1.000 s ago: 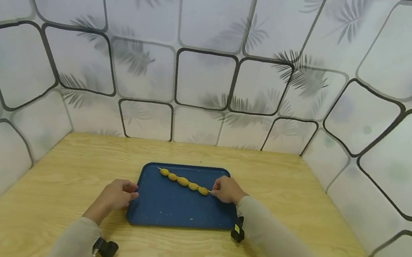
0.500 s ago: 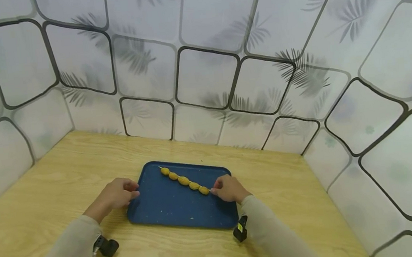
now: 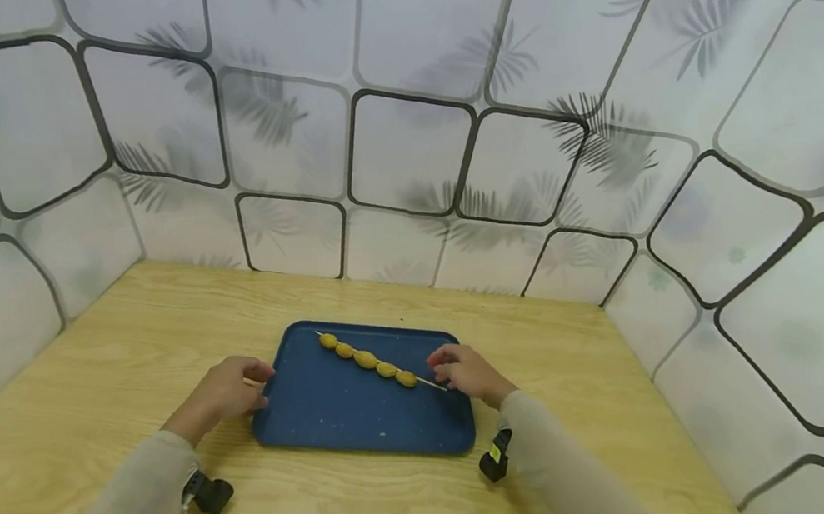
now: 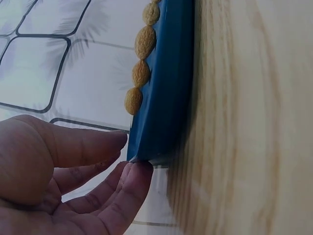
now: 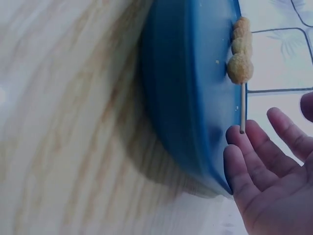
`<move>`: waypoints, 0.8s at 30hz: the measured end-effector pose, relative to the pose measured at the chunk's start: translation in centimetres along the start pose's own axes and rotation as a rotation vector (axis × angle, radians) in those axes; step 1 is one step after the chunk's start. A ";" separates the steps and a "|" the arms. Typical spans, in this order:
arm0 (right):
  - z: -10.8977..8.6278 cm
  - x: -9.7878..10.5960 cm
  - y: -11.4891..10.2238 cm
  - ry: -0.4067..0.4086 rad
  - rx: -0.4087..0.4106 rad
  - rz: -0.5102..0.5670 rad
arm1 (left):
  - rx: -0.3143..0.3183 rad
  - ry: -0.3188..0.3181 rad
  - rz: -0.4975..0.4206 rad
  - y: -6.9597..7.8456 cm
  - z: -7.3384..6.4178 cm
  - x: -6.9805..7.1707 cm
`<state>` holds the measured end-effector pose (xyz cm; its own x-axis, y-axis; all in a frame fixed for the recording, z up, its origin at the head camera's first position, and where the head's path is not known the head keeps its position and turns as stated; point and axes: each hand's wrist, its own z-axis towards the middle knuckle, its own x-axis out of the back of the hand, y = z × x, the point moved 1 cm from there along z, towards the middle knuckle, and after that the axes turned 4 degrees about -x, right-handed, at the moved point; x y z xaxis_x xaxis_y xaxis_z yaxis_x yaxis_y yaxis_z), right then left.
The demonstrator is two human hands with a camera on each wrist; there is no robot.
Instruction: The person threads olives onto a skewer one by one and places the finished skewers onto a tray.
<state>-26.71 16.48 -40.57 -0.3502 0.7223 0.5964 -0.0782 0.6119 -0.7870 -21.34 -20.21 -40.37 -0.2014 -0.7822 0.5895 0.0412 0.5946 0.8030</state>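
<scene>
A skewer of several yellow-brown oval balls (image 3: 365,360) lies diagonally on a blue tray (image 3: 339,424), its bare stick end pointing to the right. Beside that stick end is my right hand (image 3: 467,373), fingers spread and thumb apart, no longer pinching the stick; in the right wrist view the stick (image 5: 243,112) ends at the fingertips. My left hand (image 3: 226,391) is at the tray's left edge. In the left wrist view its fingertips (image 4: 139,171) touch the tray's corner from the outside, while the thumb stands slightly apart from the rim.
The tray sits on a light wood-grain table (image 3: 317,501). Patterned white walls (image 3: 402,166) rise behind the table and along both sides. A small black camera is strapped at each wrist.
My right hand has let go of the stick end and moved slightly right, its fingers opening. The left thumb has lifted from the tray's rim. The skewer stays in place.
</scene>
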 end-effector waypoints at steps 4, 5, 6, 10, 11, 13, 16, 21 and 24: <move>-0.6 0.7 0.3 -0.065 0.005 0.125 | -0.002 -0.011 -0.001 -0.1 -0.1 0.0; -0.8 1.0 0.4 -0.080 0.009 0.146 | -0.002 -0.014 0.000 -0.1 -0.1 -0.1; -1.1 1.2 0.5 -0.090 0.010 0.166 | -0.002 -0.017 0.000 -0.1 -0.1 -0.1; -2.3 2.4 0.8 -0.097 0.002 0.226 | -0.004 -0.022 0.014 -0.2 -0.1 -0.3; -2.6 2.7 0.8 -0.089 -0.004 0.236 | -0.006 -0.022 0.018 -0.2 -0.1 -0.3; -3.2 3.3 0.9 -0.066 -0.020 0.248 | -0.009 -0.022 0.028 -0.2 -0.1 -0.3; -4.1 4.1 0.8 -0.014 -0.037 0.232 | -0.030 -0.026 0.048 -0.2 -0.1 -0.1; -5.5 5.2 0.7 0.115 -0.008 0.100 | -0.078 0.004 0.092 -0.1 -0.5 0.4; -6.6 5.8 0.9 0.210 0.029 -0.043 | -0.144 0.093 0.154 0.1 -0.8 1.0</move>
